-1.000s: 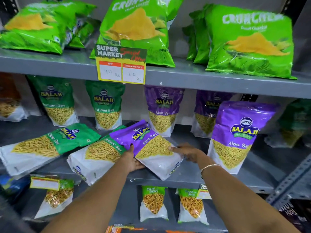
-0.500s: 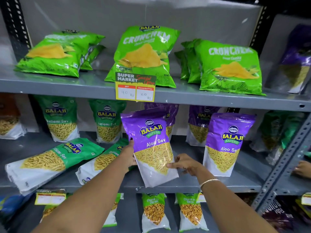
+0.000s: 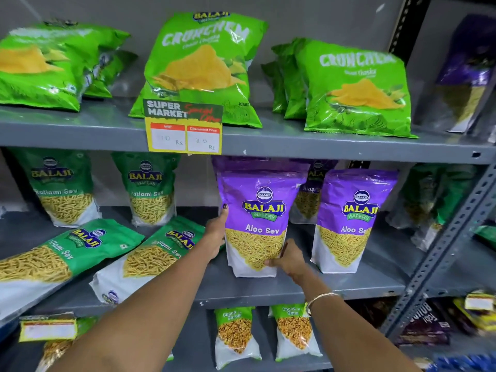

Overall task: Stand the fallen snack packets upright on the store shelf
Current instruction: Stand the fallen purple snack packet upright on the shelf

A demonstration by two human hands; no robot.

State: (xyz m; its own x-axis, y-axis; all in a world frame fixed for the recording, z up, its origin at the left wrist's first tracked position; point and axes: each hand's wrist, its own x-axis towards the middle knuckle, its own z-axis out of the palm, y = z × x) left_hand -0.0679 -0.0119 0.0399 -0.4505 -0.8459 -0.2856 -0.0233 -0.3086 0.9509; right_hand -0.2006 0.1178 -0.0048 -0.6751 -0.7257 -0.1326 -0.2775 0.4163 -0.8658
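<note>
A purple Aloo Sev packet (image 3: 261,210) stands upright on the middle shelf (image 3: 308,291), held between both hands. My left hand (image 3: 216,232) grips its left edge. My right hand (image 3: 288,260) cups its lower right corner. A second purple Aloo Sev packet (image 3: 354,218) stands upright just to the right. Two green Ratlami Sev packets lie fallen on the same shelf: one (image 3: 150,259) beside my left forearm, another (image 3: 53,261) at the far left.
Two green Ratlami Sev packets (image 3: 150,189) stand upright at the shelf's back, and more purple packets behind. Crunchem bags (image 3: 201,68) fill the top shelf, with a price tag (image 3: 183,130) on its edge. Chana Garam packets (image 3: 236,334) stand below. A slotted metal post (image 3: 451,237) rises at right.
The purple Aloo Sev packet went from lying flat on the fallen green packet to upright, then shifted right and back onto the shelf beside the other purple packet, both hands still on it.
</note>
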